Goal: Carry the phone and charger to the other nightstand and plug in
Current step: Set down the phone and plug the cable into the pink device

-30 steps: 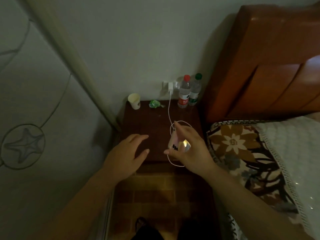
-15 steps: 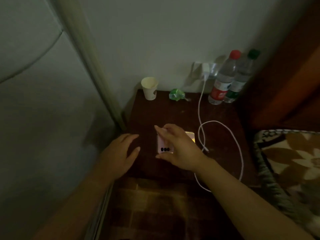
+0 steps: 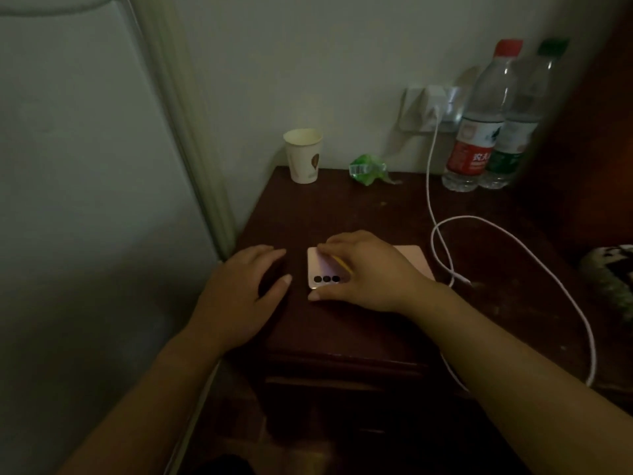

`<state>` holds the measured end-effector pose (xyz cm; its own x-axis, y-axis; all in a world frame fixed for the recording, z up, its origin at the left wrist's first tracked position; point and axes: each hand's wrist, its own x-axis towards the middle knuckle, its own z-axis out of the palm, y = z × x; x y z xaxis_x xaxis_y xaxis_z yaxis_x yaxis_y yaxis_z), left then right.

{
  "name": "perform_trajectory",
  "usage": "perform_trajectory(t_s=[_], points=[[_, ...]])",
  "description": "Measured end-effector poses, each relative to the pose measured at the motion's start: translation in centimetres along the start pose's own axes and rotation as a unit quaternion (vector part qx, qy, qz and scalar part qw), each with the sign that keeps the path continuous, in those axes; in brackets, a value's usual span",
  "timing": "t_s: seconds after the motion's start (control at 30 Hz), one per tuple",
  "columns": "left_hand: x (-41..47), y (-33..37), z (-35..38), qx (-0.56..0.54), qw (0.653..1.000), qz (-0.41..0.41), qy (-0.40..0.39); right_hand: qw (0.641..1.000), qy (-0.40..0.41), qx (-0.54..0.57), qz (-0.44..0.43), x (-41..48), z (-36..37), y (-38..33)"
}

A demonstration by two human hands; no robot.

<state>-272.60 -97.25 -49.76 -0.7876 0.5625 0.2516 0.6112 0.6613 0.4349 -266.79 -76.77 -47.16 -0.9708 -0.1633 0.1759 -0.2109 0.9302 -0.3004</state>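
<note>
A pink phone (image 3: pixel 322 269) lies face down on the dark wooden nightstand (image 3: pixel 342 207), its three camera lenses toward me. My right hand (image 3: pixel 366 269) covers it, fingers and thumb gripping its long edges. My left hand (image 3: pixel 239 289) rests flat on the nightstand's left edge, fingers apart, holding nothing. A white charger (image 3: pixel 435 101) sits in the wall socket at the back. Its white cable (image 3: pixel 507 234) drops to the tabletop, loops right of the phone and hangs over the front edge. The cable's plug end (image 3: pixel 460 278) lies beside my right wrist.
A paper cup (image 3: pixel 303 156) and a crumpled green wrapper (image 3: pixel 368 168) stand at the back of the nightstand. Two water bottles (image 3: pixel 479 125) stand at the back right by the socket. The wooden headboard (image 3: pixel 589 132) and a patterned pillow (image 3: pixel 613 272) are on the right, a pale wall panel on the left.
My right hand has lowered the phone from mid-air onto the nightstand, face down. The camera has moved closer. My left hand has stayed on the left edge.
</note>
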Motion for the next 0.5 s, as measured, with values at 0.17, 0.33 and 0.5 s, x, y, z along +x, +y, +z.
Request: perform_trajectory(t_s=[0.17,0.33,0.5], points=[[-0.1,0.2,-0.1,0.003,1.000,-0.013,-0.008,0.999,-0.024,0.011,0.019,-0.4,-0.5,-0.1],[0.5,0.4,-0.2,0.013,1.000,0.006,-0.014,0.993,-0.048,0.014,0.105,-3.6,-2.6,2.8],[2.4,3.6,1.0,-0.043,0.993,0.104,-0.041,0.995,-0.013,-0.005,0.101,-5.3,-2.5,3.4]])
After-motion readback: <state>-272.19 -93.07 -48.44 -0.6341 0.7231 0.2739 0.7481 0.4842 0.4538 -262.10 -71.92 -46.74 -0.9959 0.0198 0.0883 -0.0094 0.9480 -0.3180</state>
